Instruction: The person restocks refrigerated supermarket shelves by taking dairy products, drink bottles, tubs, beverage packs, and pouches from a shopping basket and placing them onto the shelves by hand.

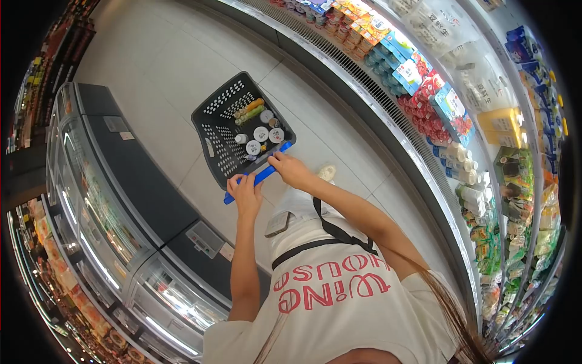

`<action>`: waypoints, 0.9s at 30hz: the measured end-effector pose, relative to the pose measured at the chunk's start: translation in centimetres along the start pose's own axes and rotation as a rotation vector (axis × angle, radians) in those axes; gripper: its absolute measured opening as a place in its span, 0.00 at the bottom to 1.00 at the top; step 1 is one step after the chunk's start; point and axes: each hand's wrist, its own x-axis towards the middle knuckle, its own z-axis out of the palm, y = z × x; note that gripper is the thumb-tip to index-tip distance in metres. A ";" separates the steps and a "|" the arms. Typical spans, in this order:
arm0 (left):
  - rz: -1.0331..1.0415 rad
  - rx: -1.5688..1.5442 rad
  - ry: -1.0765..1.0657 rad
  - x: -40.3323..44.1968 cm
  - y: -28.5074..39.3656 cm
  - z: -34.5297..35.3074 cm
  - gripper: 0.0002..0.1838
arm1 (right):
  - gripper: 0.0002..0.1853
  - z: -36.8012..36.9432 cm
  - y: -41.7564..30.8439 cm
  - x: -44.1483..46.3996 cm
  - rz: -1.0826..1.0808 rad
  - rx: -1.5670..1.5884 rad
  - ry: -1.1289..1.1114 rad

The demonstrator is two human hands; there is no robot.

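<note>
In front of me is a black perforated shopping basket (212, 121) with a blue handle (264, 175) along its near rim. My left hand (245, 193) is closed round the handle toward its left end, and my right hand (290, 170) grips it nearer the right end. Inside the basket, several round white-lidded containers (261, 134) stand close together. Beside them, toward the far right side, lie green and orange-yellow packages (249, 111). The contents are too small to read.
On the right curves a refrigerated shelf (418, 182) stocked with yogurt packs (406, 70), bottles and bagged goods. A glass-fronted freezer case (115, 200) runs along the left. Grey tiled floor (163, 54) lies between them. One light shoe (327, 172) shows below the basket.
</note>
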 end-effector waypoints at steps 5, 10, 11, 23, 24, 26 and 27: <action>0.063 0.016 0.010 -3.4 1.8 -0.6 0.13 | 0.21 -0.1 -1.4 -4.2 0.064 0.009 -0.050; 0.172 0.005 0.127 -7.5 1.8 1.7 0.17 | 0.18 4.0 -0.9 -8.6 0.017 -0.006 0.144; 0.159 0.000 0.140 -8.4 2.6 1.7 0.17 | 0.17 4.3 -1.3 -9.7 0.045 -0.005 0.130; 0.162 0.032 0.219 -13.1 5.6 1.8 0.17 | 0.16 4.9 -4.4 -16.9 0.155 -0.041 0.274; 0.168 0.031 0.225 -13.2 6.1 1.5 0.17 | 0.16 4.8 -4.5 -17.2 0.170 -0.035 0.285; 0.171 0.027 0.239 -13.6 6.8 1.1 0.17 | 0.15 4.7 -4.7 -17.8 0.198 -0.024 0.299; 0.176 0.039 0.218 -13.8 7.0 1.1 0.18 | 0.15 5.0 -4.5 -18.0 0.205 -0.004 0.296</action>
